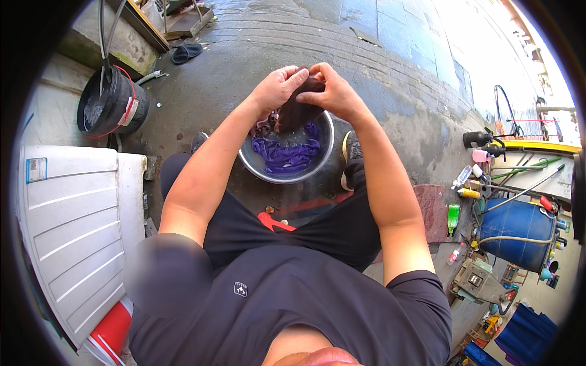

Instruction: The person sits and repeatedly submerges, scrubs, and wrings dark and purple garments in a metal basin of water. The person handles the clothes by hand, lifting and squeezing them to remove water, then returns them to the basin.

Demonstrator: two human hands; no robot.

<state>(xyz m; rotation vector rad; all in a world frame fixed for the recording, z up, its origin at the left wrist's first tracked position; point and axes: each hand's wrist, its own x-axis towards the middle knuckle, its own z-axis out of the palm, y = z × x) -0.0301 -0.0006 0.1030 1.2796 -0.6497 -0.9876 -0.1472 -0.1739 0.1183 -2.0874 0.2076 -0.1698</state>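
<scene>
Above a round metal basin [326,158], a dark brown cloth [297,110] hangs between my two hands. My left hand [278,87] pinches its top edge, thumb on the near face. Gripping the same edge from the other side is my right hand [332,89]. The cloth's lower end dips toward the basin; whether it touches the water I cannot tell. In the basin, purple wet fabric [286,155] lies bunched in water. Behind it, partly covered by the cloth and my left hand, is a pinkish-brown fabric [265,124].
A black bucket [142,107] of water with a hose stands at far left, above a white ribbed cabinet-like unit [73,219]. On the right are a blue barrel [517,233], a green bottle [453,217] and a red slab [430,212]. A dark shoe [187,53] lies on the wet ground.
</scene>
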